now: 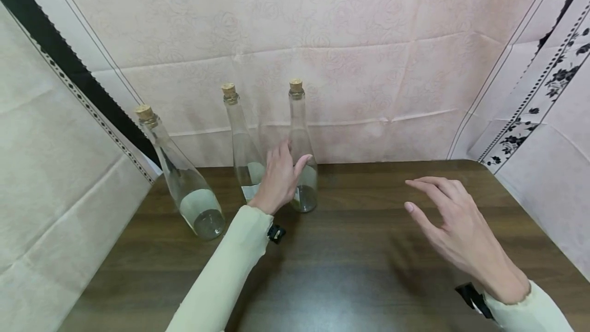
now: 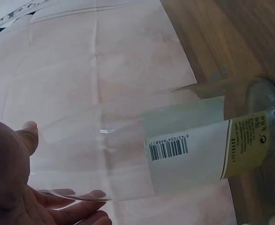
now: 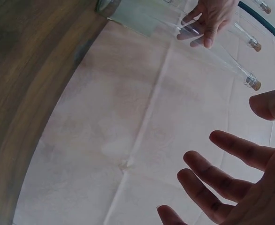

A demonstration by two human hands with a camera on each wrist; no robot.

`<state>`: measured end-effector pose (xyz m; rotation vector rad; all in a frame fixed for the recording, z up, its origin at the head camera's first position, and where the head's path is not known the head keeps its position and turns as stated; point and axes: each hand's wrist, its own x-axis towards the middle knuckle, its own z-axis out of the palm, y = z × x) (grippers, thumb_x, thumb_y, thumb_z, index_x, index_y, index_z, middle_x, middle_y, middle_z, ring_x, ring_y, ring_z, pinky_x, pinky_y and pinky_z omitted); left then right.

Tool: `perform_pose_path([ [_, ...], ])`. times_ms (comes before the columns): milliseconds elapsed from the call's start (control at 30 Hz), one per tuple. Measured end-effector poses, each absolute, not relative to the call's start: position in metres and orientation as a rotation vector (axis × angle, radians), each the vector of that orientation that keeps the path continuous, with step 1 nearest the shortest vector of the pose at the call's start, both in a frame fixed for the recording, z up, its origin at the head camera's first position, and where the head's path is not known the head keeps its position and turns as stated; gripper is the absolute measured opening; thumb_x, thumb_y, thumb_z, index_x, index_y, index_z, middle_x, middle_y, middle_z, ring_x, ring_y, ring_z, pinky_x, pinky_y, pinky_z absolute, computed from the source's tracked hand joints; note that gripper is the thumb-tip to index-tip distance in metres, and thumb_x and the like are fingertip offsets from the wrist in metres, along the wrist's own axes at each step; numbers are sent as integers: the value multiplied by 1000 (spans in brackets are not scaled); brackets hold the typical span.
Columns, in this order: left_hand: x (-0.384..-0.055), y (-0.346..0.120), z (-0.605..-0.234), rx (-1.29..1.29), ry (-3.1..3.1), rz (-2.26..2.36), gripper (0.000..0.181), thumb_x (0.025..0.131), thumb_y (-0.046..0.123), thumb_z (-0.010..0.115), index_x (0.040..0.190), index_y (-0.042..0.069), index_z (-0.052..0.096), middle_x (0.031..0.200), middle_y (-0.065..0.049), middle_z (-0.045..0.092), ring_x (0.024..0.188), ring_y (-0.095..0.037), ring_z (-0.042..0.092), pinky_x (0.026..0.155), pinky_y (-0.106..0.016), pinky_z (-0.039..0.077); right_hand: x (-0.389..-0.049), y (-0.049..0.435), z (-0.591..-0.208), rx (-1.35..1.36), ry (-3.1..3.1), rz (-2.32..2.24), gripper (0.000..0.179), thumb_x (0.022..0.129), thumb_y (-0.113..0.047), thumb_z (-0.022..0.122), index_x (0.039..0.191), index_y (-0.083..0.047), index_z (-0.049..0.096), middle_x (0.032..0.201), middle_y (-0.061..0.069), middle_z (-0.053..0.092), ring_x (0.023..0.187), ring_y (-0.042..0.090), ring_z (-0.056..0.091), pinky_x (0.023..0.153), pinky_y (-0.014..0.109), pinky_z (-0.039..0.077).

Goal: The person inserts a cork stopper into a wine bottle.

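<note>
Three corked clear glass bottles with labels stand on the table. My left hand is at the rightmost bottle, its fingers at the left side and its thumb reaching across the near side. In the left wrist view this bottle shows a pale label with a barcode, and the fingers lie loosely along the glass. The middle bottle is partly hidden behind my left hand. Farther left is another bottle. My right hand hovers over the table's right side, fingers spread, holding nothing.
A dark brown wooden table lies beneath. A pale patterned cloth hangs behind its back edge, with more cloth along the left and a flower-bordered cloth at the right.
</note>
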<state>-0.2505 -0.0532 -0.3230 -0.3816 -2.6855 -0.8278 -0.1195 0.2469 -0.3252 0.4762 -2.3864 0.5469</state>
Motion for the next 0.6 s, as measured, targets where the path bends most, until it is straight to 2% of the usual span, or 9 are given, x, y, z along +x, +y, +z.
perform_pose_path([
  [233,-262,-55,-321,-375,-2692,-806,71,99,53,36,142,-3,30,136,-22,44,127,-34,40,108,-45,38,-119,250,-325,468,-2409,537,41,85,-20,70,126,-19,61,119,3,60,108,24,49,83,44,33],
  [467,-268,-56,-322,-389,-2656,-754,70,100,49,38,140,-8,30,127,-26,47,121,-37,44,105,-45,40,-118,250,-324,452,-2412,515,41,85,-22,71,125,-19,62,119,2,60,108,25,49,80,44,33],
  [600,-268,-55,-323,-394,-2604,-781,73,99,48,41,145,-5,21,135,-27,39,123,-38,42,104,-45,42,-116,250,-322,362,-2463,483,46,84,-35,71,127,-21,60,124,5,59,113,29,49,80,49,35],
])
